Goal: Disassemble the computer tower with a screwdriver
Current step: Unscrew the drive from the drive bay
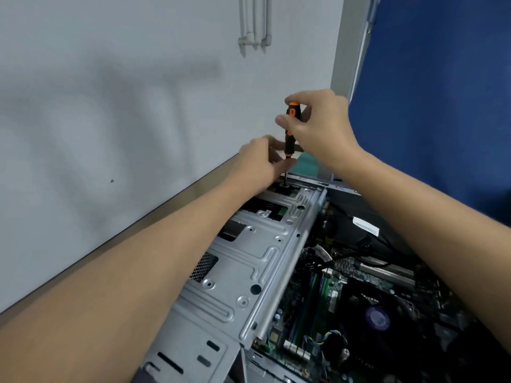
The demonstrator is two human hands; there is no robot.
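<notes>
Grey sheet-metal computer tower, lying on its side with the side panel off, on a worktop against a pale wall. Blue partition to the right.

Contents of the open case: green motherboard along the lower right; black fan with purple hub label; bundled black cables with a white tag; white connector sockets near the bottom edge. Silver stamped drive cage spans the left part of the case, with slots, screw holes and a perforated patch.

Screwdriver, orange and black handle, stands nearly upright at the far end of the drive cage, its tip down on a dark screw.

Right hand: grip clenched around the upper handle from the right, thumb across the front.

Left hand: fingers pinched on the lower end of the handle, just above the shaft, directly over the screw.

Both forearms bare, reaching in from the bottom edge.
</notes>
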